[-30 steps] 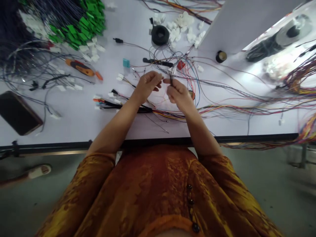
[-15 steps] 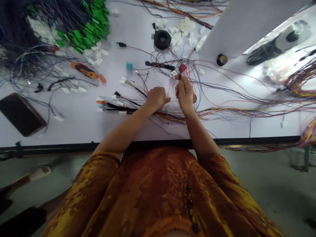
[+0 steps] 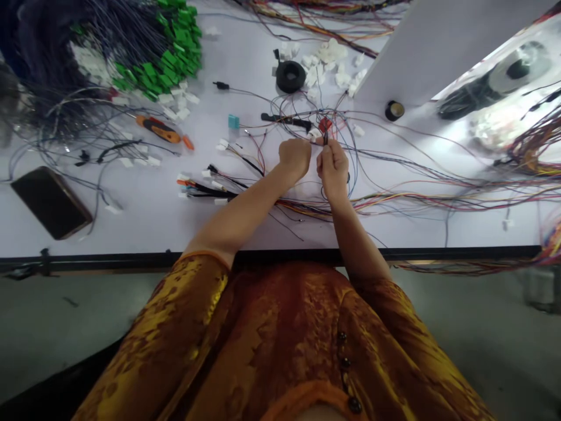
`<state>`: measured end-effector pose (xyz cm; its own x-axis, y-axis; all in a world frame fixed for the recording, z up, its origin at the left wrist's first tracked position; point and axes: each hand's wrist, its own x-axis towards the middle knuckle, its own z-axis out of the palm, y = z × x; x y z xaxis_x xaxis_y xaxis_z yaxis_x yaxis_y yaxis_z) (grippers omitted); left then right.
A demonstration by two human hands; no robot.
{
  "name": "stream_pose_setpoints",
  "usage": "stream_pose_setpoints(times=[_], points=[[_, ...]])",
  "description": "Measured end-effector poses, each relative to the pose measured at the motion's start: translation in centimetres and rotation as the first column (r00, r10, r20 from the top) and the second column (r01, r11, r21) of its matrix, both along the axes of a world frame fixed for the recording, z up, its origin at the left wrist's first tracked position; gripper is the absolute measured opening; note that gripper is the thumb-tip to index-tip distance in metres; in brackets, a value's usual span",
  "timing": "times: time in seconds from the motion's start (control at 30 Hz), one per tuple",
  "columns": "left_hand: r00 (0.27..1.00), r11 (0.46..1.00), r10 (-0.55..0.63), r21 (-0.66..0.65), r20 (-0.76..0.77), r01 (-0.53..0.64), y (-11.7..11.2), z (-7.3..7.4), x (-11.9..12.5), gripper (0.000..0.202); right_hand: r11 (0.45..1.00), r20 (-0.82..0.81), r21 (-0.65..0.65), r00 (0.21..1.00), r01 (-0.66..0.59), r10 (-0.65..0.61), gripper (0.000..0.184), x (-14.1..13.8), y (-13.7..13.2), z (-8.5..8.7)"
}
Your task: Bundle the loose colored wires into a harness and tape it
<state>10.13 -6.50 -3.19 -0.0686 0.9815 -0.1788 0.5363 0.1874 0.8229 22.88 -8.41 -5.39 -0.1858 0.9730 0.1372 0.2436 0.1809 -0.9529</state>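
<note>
My right hand (image 3: 333,166) is closed, thumb against fingers, on a short dark bunch of wires (image 3: 325,139) just below a red connector (image 3: 325,124). My left hand (image 3: 295,159) is curled shut close beside it, knuckles up; what its fingers hold, if anything, is hidden. Near the fingertips of both hands lies a white connector (image 3: 314,134). Behind them is a black strip-like piece (image 3: 284,120). Under my left forearm runs a wire harness (image 3: 245,190) with black sleeves and an orange-ended connector (image 3: 184,182).
A black tape roll (image 3: 290,76) and white connectors (image 3: 322,64) lie at the back. Green connectors (image 3: 175,58) on dark wires, an orange screwdriver (image 3: 160,128) and a phone (image 3: 51,203) are at left. A white panel (image 3: 407,52) stands at right, by a small dark roll (image 3: 394,110).
My left hand has moved right and up, from over the harness to beside the right hand's fingers. My right hand keeps its grip on the wires. The whole view has shifted slightly.
</note>
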Motion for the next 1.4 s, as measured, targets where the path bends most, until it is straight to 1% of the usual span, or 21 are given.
stream_pose_setpoints(times=[0.07,0.1,0.17,0.23,0.27,0.3,0.37,0.43,0.47,0.53,0.6,0.7,0.8,0.87,1.0,1.07,1.17,1.23,1.3,1.37,1.4], points=[[0.994,0.999,0.004,-0.052,-0.106,-0.009,0.0,0.3,-1.3,0.022,1.000,0.003,0.009,1.000,0.009,-0.009,0.062,0.2,0.0,-0.1],[0.997,0.996,-0.005,-0.086,-0.071,-0.002,-0.3,0.5,-2.3,0.023,1.000,0.004,0.018,1.000,0.023,-0.023,0.061,0.3,0.0,-0.2],[0.974,0.990,-0.013,-0.131,0.226,0.043,-1.6,0.8,-4.8,0.019,0.997,-0.002,0.033,0.998,0.064,-0.064,0.058,0.4,0.1,-0.2],[0.803,0.994,0.005,-0.090,0.595,0.060,-3.1,1.3,-7.1,0.012,0.994,0.003,0.062,0.996,0.092,-0.092,0.056,0.2,0.1,-0.3],[0.719,0.998,-0.019,-0.028,0.695,0.054,-3.9,1.6,-7.8,0.012,0.993,0.024,0.085,0.996,0.080,-0.082,0.054,0.0,0.1,-0.3],[0.686,0.998,-0.066,0.043,0.725,0.050,-4.5,1.9,-8.2,0.014,0.993,0.061,0.110,0.997,0.041,-0.048,0.052,-0.3,0.0,-0.4],[0.765,0.976,-0.198,0.194,0.613,0.097,-5.2,2.4,-8.1,0.015,0.984,0.175,0.143,0.981,-0.108,0.082,0.045,-0.9,-0.4,-0.7],[0.889,0.930,-0.321,0.283,0.326,0.232,-5.3,2.4,-7.4,0.015,0.959,0.290,0.143,0.937,-0.245,0.196,0.040,-1.2,-0.8,-1.1],[0.915,0.903,-0.370,0.295,0.162,0.313,-5.2,2.2,-7.0,0.016,0.945,0.332,0.142,0.914,-0.294,0.235,0.039,-1.2,-1.0,-1.2],[0.903,0.862,-0.407,0.267,-0.139,0.430,-4.9,1.3,-6.8,0.024,0.920,0.373,0.144,0.881,-0.364,0.290,0.037,-0.9,-1.2,-1.3],[0.839,0.849,-0.395,0.201,-0.374,0.489,-4.9,0.3,-7.1,0.031,0.909,0.364,0.135,0.873,-0.394,0.325,0.034,-0.3,-1.1,-1.3],[0.721,0.841,-0.370,0.118,-0.586,0.528,-5.6,-1.0,-8.1,0.030,0.940,0.337,0.084,0.897,-0.331,0.285,0.029,0.0,0.0,-1.3],[0.667,0.821,-0.370,0.108,-0.647,0.561,-7.2,-1.5,-8.6,0.025,0.971,0.289,0.005,0.930,-0.239,0.227,0.034,0.0,2.8,-2.2],[0.667,0.812,-0.396,0.099,-0.631,0.575,-8.5,-1.5,-8.8,0.021,0.987,0.151,-0.085,0.977,-0.135,0.147,0.042,0.6,5.5,-3.0],[0.689,0.831,-0.415,0.062,-0.594,0.553,-10.6,-1.4,-9.4,0.022,0.948,-0.146,-0.295,0.975,0.119,-0.168,0.039,4.3,10.1,-3.9],[0.696,0.844,-0.401,0.056,-0.596,0.534,-11.2,-1.6,-9.6,0.026,0.917,-0.190,-0.378,0.958,0.130,-0.214,0.045,6.2,10.4,-3.5],[0.708,0.868,-0.350,0.073,-0.614,0.492,-11.4,-1.8,-9.6,0.033,0.877,-0.181,-0.476,0.970,0.056,-0.161,0.047,6.9,7.9,-2.0],[0.714,0.881,-0.313,0.091,-0.626,0.465,-11.3,-1.8,-9.5,0.039,0.908,-0.121,-0.417,0.987,0.044,-0.103,0.042,5.7,4.8,-0.5],[0.711,0.886,-0.296,0.094,-0.638,0.453,-11.2,-1.6,-9.4,0.042,0.980,-0.024,-0.186,0.997,0.064,-0.069,0.032,3.5,1.6,0.7],[0.700,0.888,-0.295,0.085,-0.650,0.453,-11.2,-1.2,-9.4,0.041,0.993,0.098,0.066,0.991,-0.093,0.087,0.024,1.1,-0.5,1.2],[0.695,0.889,-0.295,0.078,-0.656,0.451,-11.2,-1.0,-9.4,0.040,0.963,0.178,0.147,0.963,-0.228,0.201,0.023,0.0,-0.9,1.0]])
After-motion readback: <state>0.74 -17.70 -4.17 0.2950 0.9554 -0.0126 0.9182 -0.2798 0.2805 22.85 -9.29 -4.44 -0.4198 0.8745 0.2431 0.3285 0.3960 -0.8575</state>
